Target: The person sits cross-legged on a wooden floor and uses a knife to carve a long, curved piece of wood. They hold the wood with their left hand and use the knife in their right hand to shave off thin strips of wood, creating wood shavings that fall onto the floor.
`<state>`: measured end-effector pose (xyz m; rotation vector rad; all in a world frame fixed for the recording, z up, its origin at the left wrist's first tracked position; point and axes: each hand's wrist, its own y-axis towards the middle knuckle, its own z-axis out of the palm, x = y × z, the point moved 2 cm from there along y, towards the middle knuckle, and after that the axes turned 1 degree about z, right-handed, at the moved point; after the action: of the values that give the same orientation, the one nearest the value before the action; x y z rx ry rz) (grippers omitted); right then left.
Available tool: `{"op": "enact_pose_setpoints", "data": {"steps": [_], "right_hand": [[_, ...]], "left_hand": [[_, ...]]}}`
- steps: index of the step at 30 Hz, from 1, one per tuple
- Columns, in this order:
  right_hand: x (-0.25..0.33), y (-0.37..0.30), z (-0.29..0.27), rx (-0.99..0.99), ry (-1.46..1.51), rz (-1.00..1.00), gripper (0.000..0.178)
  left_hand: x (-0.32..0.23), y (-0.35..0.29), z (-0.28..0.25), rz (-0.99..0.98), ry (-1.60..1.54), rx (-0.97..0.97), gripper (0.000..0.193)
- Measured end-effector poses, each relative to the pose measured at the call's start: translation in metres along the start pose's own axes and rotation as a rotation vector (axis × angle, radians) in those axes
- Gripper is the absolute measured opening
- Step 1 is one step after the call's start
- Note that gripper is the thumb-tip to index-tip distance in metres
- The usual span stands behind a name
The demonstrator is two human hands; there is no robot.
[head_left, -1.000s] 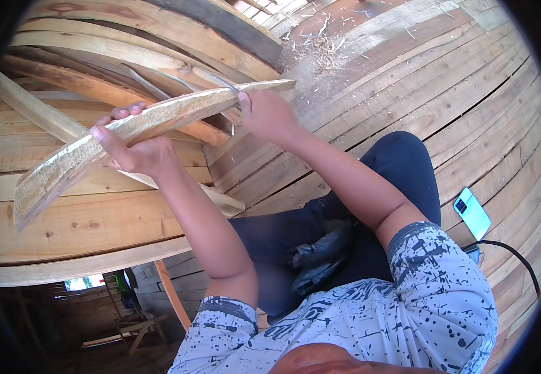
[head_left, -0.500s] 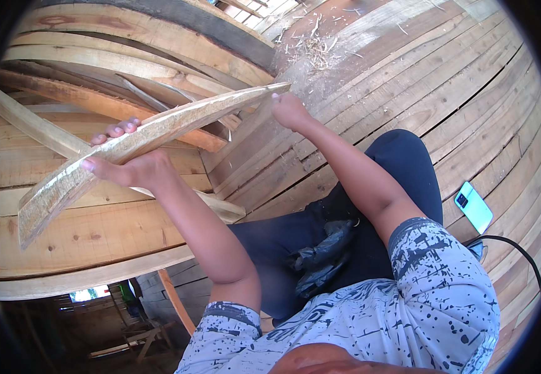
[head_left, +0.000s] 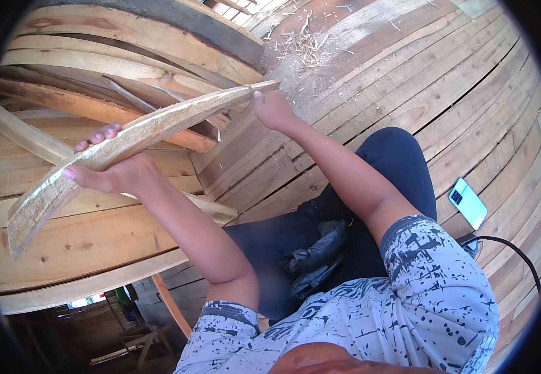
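Note:
A long, curved piece of wood (head_left: 177, 118) with rough, pale edges slants across the left half of the view, raised over the planks. My left hand (head_left: 117, 171) wraps round it left of its middle, thumb on the near side and fingertips showing over the far edge. At its far right end, my right hand (head_left: 275, 111) is closed, with the thumb against the wood. The fingers of that hand are mostly hidden from above, behind the wood and the back of the hand.
More curved timbers (head_left: 120, 68) lie piled at the back left on plank boards (head_left: 83, 249). Wood shavings (head_left: 304, 48) litter the plank floor (head_left: 370, 93) at the far side. A light-blue phone (head_left: 468, 204) and a black cable (head_left: 520, 249) lie to my right. A dark opening (head_left: 77, 336) shows at lower left.
The whole scene has shifted slightly left in the view, the curved wood and both hands with it. Both hands keep their places on the wood.

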<state>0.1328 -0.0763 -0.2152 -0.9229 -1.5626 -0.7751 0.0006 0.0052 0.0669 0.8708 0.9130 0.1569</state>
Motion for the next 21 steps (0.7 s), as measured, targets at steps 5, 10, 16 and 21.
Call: {"op": "enact_pose_setpoints", "data": {"steps": [5,10,16,21], "right_hand": [[0.037,-0.017,0.010,0.066,0.093,-0.021,0.051],[-0.014,0.001,-0.008,-0.005,0.019,0.142,0.049],[0.016,0.004,0.001,0.020,-0.009,-0.073,0.052],[-0.010,-0.002,-0.010,0.161,0.163,0.410,0.053]], "left_hand": [[0.002,0.005,-0.010,0.006,0.013,-0.022,0.063],[0.002,0.006,-0.003,-0.003,-0.010,0.012,0.060],[0.000,0.004,-0.002,-0.008,-0.023,-0.005,0.062],[0.008,0.013,-0.020,0.014,-0.052,0.089,0.063]]}}
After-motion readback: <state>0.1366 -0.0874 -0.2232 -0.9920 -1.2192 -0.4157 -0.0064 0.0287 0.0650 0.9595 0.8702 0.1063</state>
